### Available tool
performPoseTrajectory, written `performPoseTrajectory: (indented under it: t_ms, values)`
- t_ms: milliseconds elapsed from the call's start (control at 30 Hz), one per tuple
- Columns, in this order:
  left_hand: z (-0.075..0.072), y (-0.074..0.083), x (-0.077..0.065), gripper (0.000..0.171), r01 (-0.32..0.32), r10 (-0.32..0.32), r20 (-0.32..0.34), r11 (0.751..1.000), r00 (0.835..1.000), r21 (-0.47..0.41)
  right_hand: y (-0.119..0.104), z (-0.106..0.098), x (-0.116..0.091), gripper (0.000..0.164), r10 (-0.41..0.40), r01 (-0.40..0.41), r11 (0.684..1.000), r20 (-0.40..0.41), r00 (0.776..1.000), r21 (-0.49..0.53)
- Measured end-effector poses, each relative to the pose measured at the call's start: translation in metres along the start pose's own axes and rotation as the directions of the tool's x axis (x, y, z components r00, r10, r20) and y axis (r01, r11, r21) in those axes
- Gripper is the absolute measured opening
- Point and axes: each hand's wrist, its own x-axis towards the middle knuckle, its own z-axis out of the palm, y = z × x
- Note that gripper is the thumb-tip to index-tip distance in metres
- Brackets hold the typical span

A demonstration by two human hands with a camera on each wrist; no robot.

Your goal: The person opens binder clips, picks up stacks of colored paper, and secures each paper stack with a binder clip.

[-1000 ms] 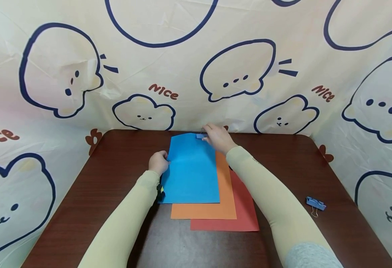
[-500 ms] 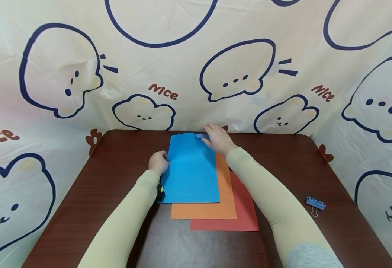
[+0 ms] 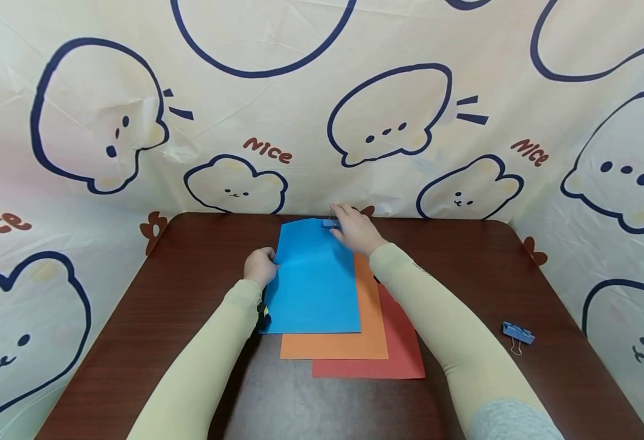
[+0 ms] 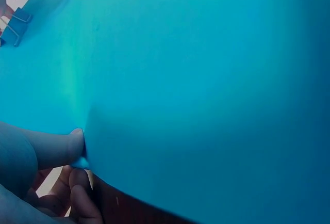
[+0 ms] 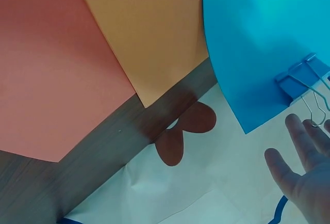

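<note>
A blue sheet of paper [image 3: 316, 287] is on top of an orange sheet [image 3: 335, 347] and a red sheet [image 3: 404, 360]. My left hand [image 3: 259, 267] pinches its left edge; the left wrist view shows the thumb on top and the other fingers beneath. A blue binder clip [image 5: 299, 82] bites the far edge of the blue sheet, its wire handles pointing outward. Beside those handles is my right hand [image 3: 357, 230]. Its fingers look spread and fairly straight in the right wrist view, close to the wire; whether they touch it I cannot tell.
A second blue binder clip [image 3: 518, 333] lies on the right side of the dark wooden table [image 3: 190, 342]. A printed cloth [image 3: 311, 122] with cartoon faces hangs behind the table's far edge and along both sides.
My right hand has shifted very slightly at the clip on the blue sheet. The left hand, the sheets and the second clip look the same.
</note>
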Motion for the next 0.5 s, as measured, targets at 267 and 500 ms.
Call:
performPoseTrajectory:
  t_ms: [267,500]
  values:
    - [0.0005,-0.0005,0.0006,0.007,-0.012,0.012,-0.004,1.000,1.000,0.009,0.0004,0.0016,-0.0008,0.069,0.008,-0.008,1.000,0.022,1.000,0.017]
    - [0.0006,0.0005,0.0003,0.007,-0.001,0.001,0.001,1.000,1.000,0.011,0.0026,0.0043,-0.0032,0.071,0.000,0.000,1.000,0.020,1.000,0.027]
